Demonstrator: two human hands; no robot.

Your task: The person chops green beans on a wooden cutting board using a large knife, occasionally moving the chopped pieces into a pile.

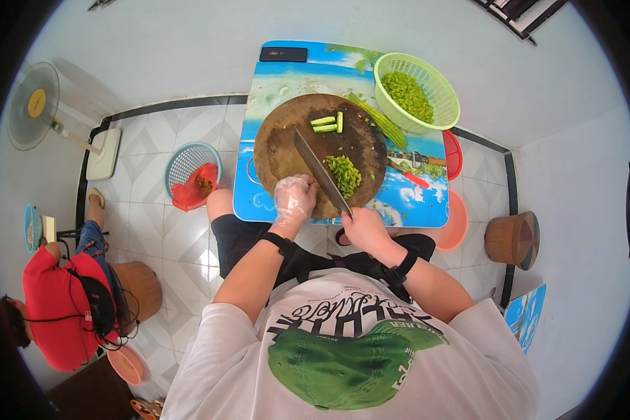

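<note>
My right hand (366,229) grips the handle of a kitchen knife (317,167) whose long dark blade slants across a round wooden chopping board (278,142). In a clear plastic glove, my left hand (295,198) rests near the board's front edge, left of the blade. Its fingers are curled, and whether anything lies under them is hidden. Right of the blade is a small heap of chopped green vegetable (345,176). Several short cut lengths of green vegetable (325,124) lie farther back on the board. Long green stalks (380,122) lie along its right rear edge.
A light green plastic colander (449,100) holding chopped greens stands at the table's (310,79) back right. Beside the board lie a peeler-like tool (417,158) and a red-handled tool (416,179). On the floor left is a blue basket (176,160) with a red bag; a person (65,310) sits farther left.
</note>
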